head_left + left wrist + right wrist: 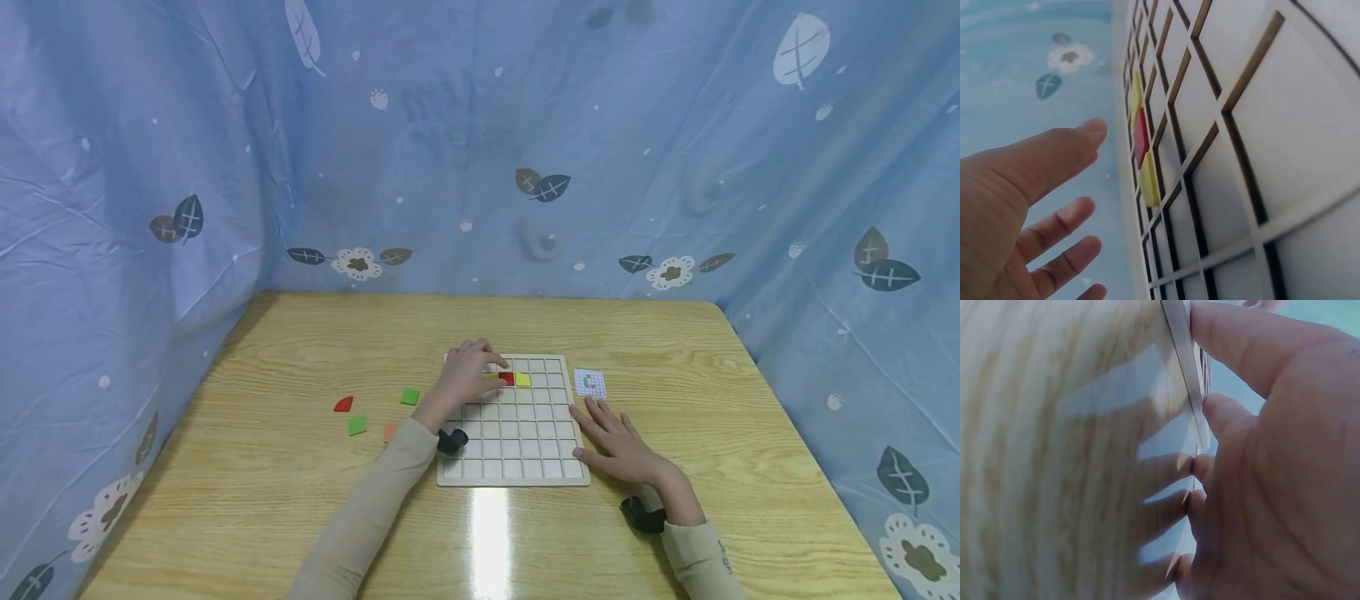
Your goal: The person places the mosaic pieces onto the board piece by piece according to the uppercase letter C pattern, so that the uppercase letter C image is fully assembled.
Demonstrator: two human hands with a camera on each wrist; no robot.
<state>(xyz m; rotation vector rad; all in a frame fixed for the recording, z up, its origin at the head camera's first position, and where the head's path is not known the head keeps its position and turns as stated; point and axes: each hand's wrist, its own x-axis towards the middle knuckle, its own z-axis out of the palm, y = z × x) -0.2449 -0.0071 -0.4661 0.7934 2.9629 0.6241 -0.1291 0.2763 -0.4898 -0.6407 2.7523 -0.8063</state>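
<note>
A pale wooden grid board lies on the table, divided into square cells. In its second row from the far side sit a red piece and a yellow piece; the left wrist view shows a second yellow piece on the red one's other side. My left hand hovers over the far left of the board, thumb and fingers apart and nothing between them. Spread along the board's right edge, my right hand touches that edge with thumb and index finger, its other fingertips on the table.
A small printed grid card lies beyond my right fingertips. Left of the board are a red quarter-round piece, a green square, another green square and an orange piece, partly behind my left sleeve. Blue curtains surround the table.
</note>
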